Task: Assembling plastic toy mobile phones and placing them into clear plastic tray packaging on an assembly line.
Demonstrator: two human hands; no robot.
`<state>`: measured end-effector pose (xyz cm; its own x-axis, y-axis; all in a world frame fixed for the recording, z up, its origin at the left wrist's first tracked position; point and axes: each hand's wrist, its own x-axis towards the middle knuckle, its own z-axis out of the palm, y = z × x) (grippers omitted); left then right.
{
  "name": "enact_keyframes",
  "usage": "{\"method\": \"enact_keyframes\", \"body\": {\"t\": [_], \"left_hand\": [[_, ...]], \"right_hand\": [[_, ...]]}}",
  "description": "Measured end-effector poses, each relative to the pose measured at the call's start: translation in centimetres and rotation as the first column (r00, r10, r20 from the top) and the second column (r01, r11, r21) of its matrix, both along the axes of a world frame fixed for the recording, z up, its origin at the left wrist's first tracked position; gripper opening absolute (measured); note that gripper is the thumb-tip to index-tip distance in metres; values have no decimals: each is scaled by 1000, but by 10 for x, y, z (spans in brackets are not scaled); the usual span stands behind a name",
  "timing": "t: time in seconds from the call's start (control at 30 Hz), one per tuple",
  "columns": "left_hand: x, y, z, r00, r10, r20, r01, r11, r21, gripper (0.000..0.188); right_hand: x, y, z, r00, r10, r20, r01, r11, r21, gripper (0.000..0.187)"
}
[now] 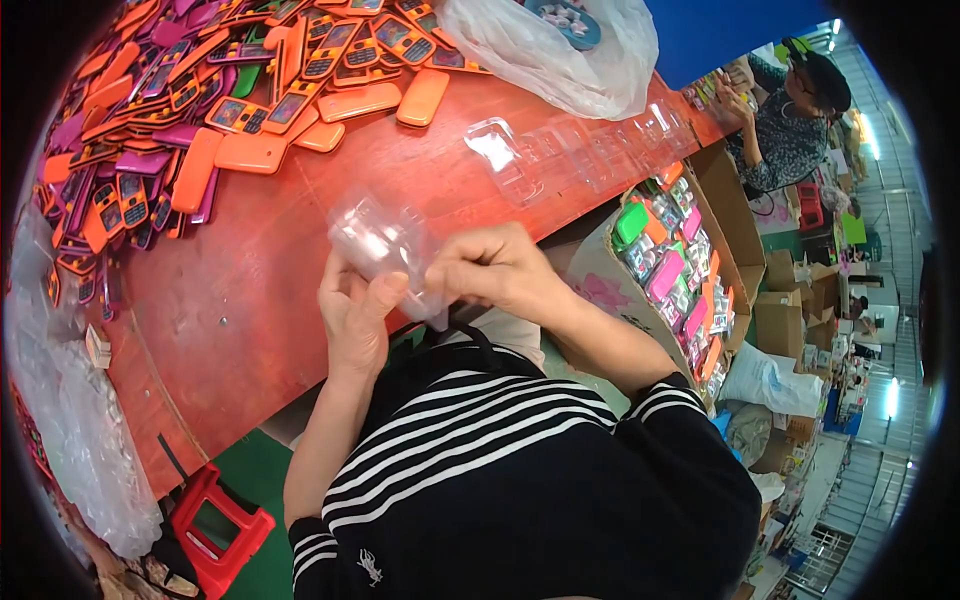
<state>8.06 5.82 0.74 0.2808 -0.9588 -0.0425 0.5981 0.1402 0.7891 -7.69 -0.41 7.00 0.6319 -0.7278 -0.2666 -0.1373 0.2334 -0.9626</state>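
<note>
Near the table's front edge, my left hand (356,318) grips a clear plastic blister shell (375,232) from the left, its thumb across the lower part. My right hand (505,272) pinches the shell's right edge, fingers curled in. The shell looks blurred and shiny, and I cannot tell whether it is one piece or more than one. Beyond my hands, a large heap of toy phones (240,112) in orange and purple covers the far left of the table. More clear blister shells (590,150) lie in an overlapping row on the far right.
A cardboard box (607,275) filled with colourful packed toys stands right of the table (250,330). At the back, a clear plastic bag (600,75) lies beside a blue bowl (575,28). Another person (790,125) works at the far right. A red stool (218,530) stands lower left.
</note>
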Motion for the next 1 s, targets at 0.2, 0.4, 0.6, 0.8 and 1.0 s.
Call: {"method": "enact_keyframes", "body": {"t": [0.2, 0.4, 0.6, 0.8, 1.0], "left_hand": [[42, 27, -5, 989, 137, 52, -140, 988, 65, 60], [46, 40, -14, 993, 116, 37, -118, 992, 36, 80], [38, 41, -7, 992, 125, -28, -124, 991, 51, 72], [40, 49, 1, 989, 106, -99, -105, 994, 22, 70], [80, 75, -5, 980, 200, 18, -200, 979, 31, 56]], "right_hand": [[20, -7, -10, 848, -401, -347, -284, 208, -936, 19], [30, -13, -30, 778, -426, -461, -360, 299, -884, 25], [51, 21, -3, 947, 299, -122, -322, 850, -418, 22], [55, 22, -11, 924, 379, 47, -380, 925, 3, 12], [77, 25, 7, 998, -63, -18, 8, 385, -923, 15]]}}
